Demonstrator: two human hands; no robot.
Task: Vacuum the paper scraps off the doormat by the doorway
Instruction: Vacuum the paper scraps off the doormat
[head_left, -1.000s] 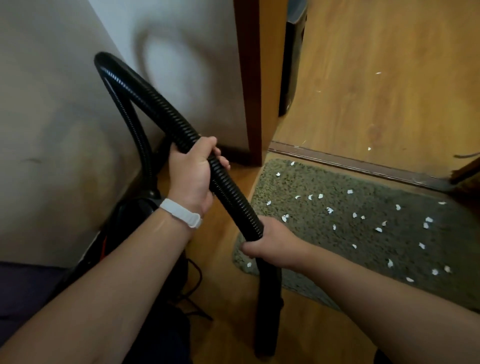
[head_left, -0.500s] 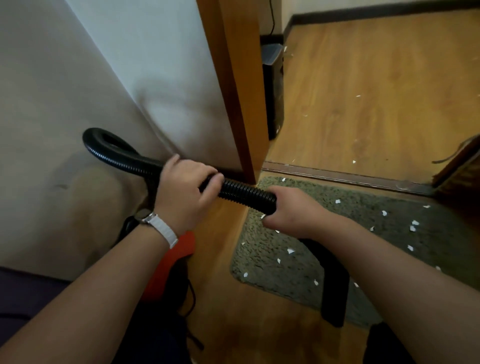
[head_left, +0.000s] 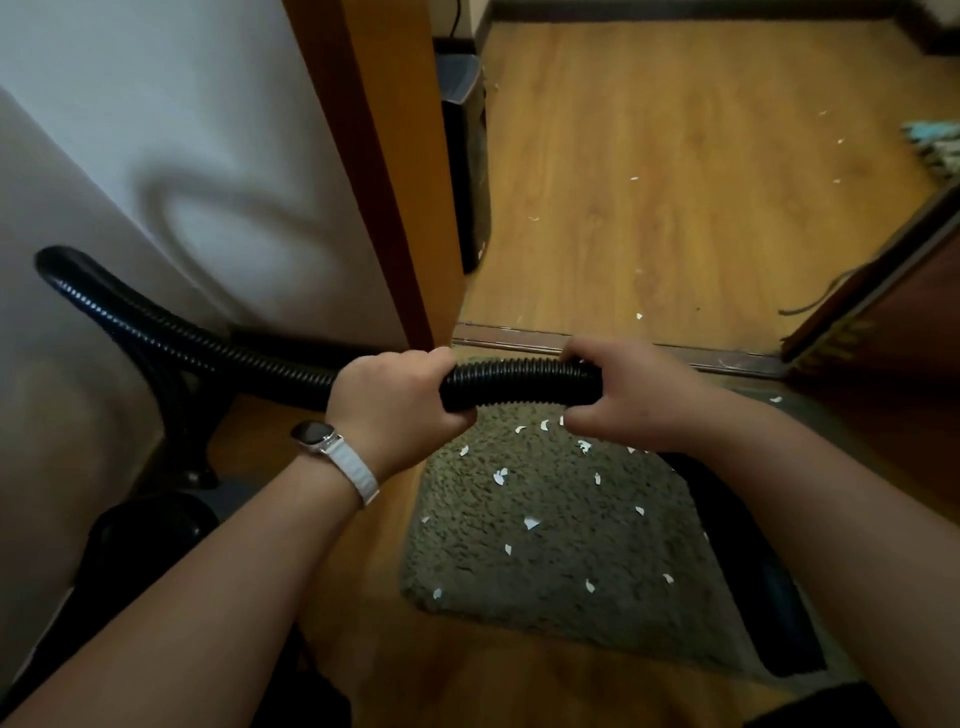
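Note:
A black ribbed vacuum hose runs level across the middle of the view. My left hand grips it on the left and my right hand grips it about a hand's width further right. From my right hand a smooth black tube slopes down over the right side of the grey-green doormat. Several white paper scraps lie scattered on the doormat below the hose. The hose loops back left toward the dark vacuum body by the wall.
A wooden door frame stands just beyond my left hand, with a metal threshold strip behind the mat. A dark bin sits past the frame. More scraps dot the wooden floor beyond. A door edge is at right.
Both hands have lifted the hose from a steep slope to level and shifted it right over the mat. The tube end has swung from the mat's left edge to its right side.

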